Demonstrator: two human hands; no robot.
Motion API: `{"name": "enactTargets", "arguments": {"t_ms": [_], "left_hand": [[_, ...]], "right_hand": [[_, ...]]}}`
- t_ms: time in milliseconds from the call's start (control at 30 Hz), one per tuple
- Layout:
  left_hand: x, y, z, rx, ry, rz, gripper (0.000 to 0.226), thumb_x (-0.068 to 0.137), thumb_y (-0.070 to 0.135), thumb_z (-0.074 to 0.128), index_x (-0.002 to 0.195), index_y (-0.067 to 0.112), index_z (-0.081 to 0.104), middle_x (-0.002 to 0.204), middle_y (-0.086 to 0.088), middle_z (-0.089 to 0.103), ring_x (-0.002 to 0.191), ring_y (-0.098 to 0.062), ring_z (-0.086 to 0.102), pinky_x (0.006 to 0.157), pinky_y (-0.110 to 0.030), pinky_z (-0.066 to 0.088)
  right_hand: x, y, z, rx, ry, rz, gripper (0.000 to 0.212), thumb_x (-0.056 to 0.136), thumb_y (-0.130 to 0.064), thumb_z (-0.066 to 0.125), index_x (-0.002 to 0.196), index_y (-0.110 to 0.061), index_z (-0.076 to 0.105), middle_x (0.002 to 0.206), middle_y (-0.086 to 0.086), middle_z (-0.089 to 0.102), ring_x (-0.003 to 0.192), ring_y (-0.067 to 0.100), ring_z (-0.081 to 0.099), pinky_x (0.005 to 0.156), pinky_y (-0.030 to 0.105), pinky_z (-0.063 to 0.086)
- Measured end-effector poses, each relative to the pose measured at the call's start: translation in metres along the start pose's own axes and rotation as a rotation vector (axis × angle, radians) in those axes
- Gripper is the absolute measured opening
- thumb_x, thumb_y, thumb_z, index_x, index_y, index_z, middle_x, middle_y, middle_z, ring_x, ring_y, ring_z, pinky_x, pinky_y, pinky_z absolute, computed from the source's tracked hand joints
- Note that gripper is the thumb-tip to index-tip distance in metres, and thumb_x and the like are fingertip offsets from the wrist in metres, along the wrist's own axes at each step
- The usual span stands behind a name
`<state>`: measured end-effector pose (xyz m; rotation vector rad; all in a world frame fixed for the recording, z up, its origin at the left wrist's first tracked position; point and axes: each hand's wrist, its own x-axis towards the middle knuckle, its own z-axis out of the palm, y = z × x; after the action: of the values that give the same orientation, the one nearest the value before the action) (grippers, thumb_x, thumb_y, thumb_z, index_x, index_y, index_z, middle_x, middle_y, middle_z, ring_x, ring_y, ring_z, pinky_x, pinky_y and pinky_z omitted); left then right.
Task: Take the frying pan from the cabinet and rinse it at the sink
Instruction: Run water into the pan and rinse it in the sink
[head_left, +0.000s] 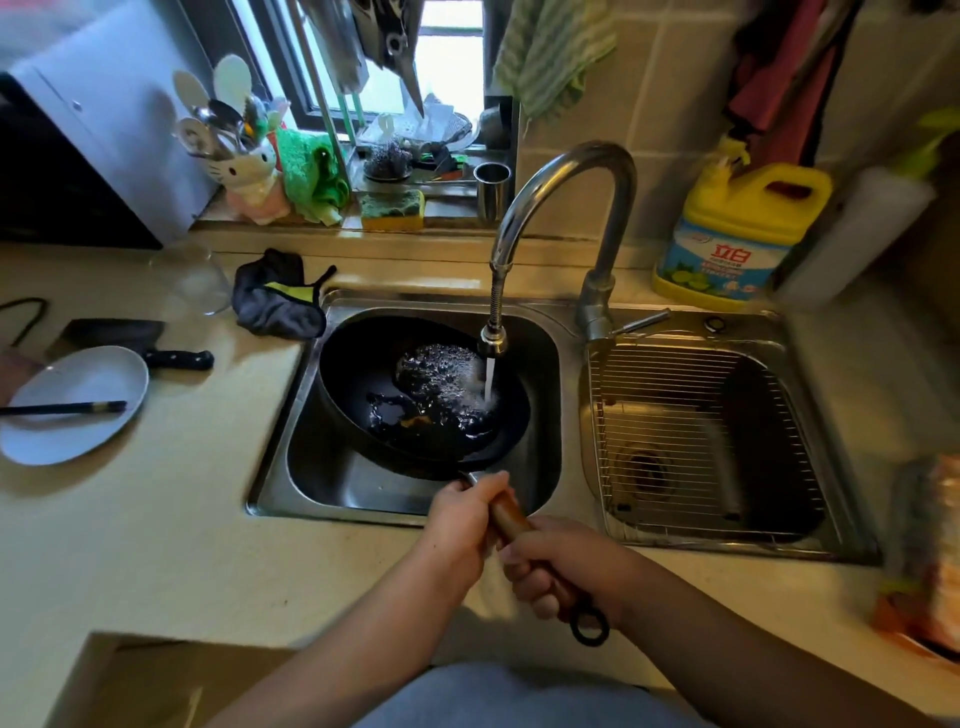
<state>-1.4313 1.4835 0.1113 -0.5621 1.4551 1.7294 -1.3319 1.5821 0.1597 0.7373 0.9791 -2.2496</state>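
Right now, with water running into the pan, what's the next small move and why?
Probably tilt and swirl the frying pan under the stream. Both the left hand and the right hand grip its wooden handle, and water from the faucet lands only on the right of the pan floor, pooling and bubbling there. The left part looks dry, and a small brownish residue remains near the middle.

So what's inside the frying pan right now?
Tap water is streaming into the frying pan, pooling and bubbling across its dark base, with a small brownish fleck near the middle. Foam hides the base beneath it.
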Motion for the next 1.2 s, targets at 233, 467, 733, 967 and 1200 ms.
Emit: {"name": "enactTargets", "arguments": {"t_ms": [233, 467, 733, 967, 1200], "left_hand": [[-0.01, 0.002, 0.008, -0.029, -0.122, -0.106, 0.007, 0.09, 0.006, 0.062, 0.094, 0.001, 0.06, 0.071, -0.012, 0.064, 0.064, -0.022, 0.063, 0.061, -0.034, 0.055], [-0.011, -0.002, 0.009, 0.049, -0.22, -0.142, 0.011, 0.09, 0.005, 0.058, 0.086, -0.003, 0.065, 0.069, -0.012, 0.066, 0.066, -0.022, 0.063, 0.07, -0.035, 0.053], [-0.002, -0.014, 0.005, 0.078, -0.344, -0.167, 0.017, 0.091, 0.011, 0.057, 0.095, -0.001, 0.067, 0.077, -0.012, 0.07, 0.071, -0.021, 0.069, 0.069, -0.034, 0.056], [0.002, -0.021, -0.003, 0.056, -0.318, -0.096, 0.015, 0.094, 0.008, 0.056, 0.089, -0.002, 0.066, 0.073, -0.012, 0.07, 0.07, -0.022, 0.068, 0.079, -0.04, 0.055], [-0.003, -0.023, -0.009, 0.127, -0.205, 0.031, 0.017, 0.092, 0.01, 0.062, 0.079, -0.002, 0.066, 0.068, -0.014, 0.066, 0.064, -0.023, 0.065, 0.064, -0.034, 0.056]], "right_hand": [[-0.017, -0.008, 0.015, -0.163, 0.184, 0.043, 0.021, 0.09, -0.002, 0.058, 0.11, -0.005, 0.054, 0.06, 0.0, 0.057, 0.045, 0.007, 0.052, 0.039, 0.019, 0.045], [-0.024, -0.002, 0.02, -0.35, 0.346, 0.052, 0.028, 0.089, -0.005, 0.058, 0.115, -0.015, 0.052, 0.065, 0.002, 0.059, 0.045, 0.007, 0.055, 0.041, 0.022, 0.047], [-0.025, 0.012, 0.014, -0.607, 0.434, -0.013, 0.022, 0.084, -0.011, 0.06, 0.107, -0.014, 0.058, 0.066, 0.003, 0.057, 0.049, 0.01, 0.056, 0.046, 0.026, 0.048], [-0.021, 0.019, 0.008, -0.684, 0.397, -0.06, 0.016, 0.086, -0.008, 0.058, 0.101, -0.011, 0.055, 0.057, 0.003, 0.055, 0.04, 0.01, 0.052, 0.041, 0.024, 0.047], [-0.017, 0.017, -0.001, -0.559, 0.235, -0.071, 0.019, 0.086, -0.006, 0.058, 0.102, -0.012, 0.053, 0.06, 0.001, 0.055, 0.045, 0.011, 0.052, 0.041, 0.024, 0.046]]}}
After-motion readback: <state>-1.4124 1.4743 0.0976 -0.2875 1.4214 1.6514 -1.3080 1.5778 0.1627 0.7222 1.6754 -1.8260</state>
